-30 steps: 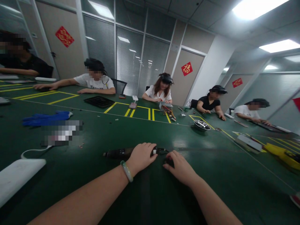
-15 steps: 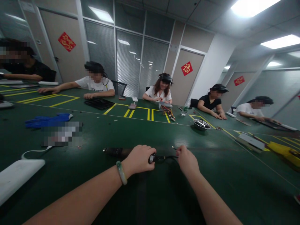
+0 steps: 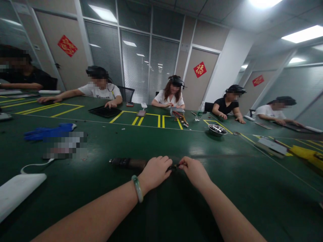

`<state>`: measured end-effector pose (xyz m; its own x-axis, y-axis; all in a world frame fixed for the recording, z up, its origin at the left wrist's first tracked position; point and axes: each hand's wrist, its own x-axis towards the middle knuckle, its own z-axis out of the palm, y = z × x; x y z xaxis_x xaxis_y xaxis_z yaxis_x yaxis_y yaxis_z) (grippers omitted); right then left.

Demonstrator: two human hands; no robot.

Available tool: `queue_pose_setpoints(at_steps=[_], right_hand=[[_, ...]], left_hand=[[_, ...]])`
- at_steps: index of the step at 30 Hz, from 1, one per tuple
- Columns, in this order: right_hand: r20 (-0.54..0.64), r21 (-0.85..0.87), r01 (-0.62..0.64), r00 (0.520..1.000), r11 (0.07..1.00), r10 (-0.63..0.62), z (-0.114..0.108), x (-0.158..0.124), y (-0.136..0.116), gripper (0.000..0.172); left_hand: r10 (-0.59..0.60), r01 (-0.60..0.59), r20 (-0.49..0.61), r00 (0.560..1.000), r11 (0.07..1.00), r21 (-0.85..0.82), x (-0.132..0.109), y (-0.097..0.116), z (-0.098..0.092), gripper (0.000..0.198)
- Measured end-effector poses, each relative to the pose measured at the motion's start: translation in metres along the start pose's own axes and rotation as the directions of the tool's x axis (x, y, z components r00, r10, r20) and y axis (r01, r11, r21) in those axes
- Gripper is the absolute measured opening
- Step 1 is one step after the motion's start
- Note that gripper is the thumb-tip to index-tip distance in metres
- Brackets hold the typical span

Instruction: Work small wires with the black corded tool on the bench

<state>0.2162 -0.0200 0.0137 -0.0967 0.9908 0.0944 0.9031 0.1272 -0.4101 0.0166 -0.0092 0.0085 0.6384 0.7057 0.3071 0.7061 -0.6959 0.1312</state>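
A dark electric screwdriver (image 3: 131,163) lies on the green table, its metal tip pointing left. My left hand (image 3: 156,170) covers its right end, with fingers closed where a thin black cable (image 3: 175,166) comes out. What lies under the palm is hidden. Close to those fingertips, my right hand (image 3: 195,170) pinches the cable between thumb and forefinger. Only a short dark stretch of it shows between the two hands, too small to make out in detail.
Left of me are blue gloves (image 3: 49,131), a blurred-out device and a white power bank (image 3: 21,193) with a cord. A metal bowl (image 3: 217,130), a bottle (image 3: 200,112) and a yellow item (image 3: 306,156) lie farther off. Several people sit across the table.
My right hand has moved left, close to my left hand. The left hand has shifted slightly right, covering the tool's end. The loose cable tip is no longer visible.
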Motion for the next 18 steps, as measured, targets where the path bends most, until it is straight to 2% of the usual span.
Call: queue_pose_setpoints(at_steps=[7,18], right_hand=[[0.004,-0.025,0.2,0.98,0.979,-0.2,0.001,-0.002,0.007,0.01],[0.018,-0.105,0.325,0.946,0.94,-0.324,0.013,0.0,0.008,0.005]], left_hand=[[0.056,-0.057,-0.021,0.998,0.998,-0.015,-0.004,-0.006,0.001,0.01],[0.127,-0.127,-0.042,0.991,0.992,-0.014,-0.004,-0.014,0.006,0.012]])
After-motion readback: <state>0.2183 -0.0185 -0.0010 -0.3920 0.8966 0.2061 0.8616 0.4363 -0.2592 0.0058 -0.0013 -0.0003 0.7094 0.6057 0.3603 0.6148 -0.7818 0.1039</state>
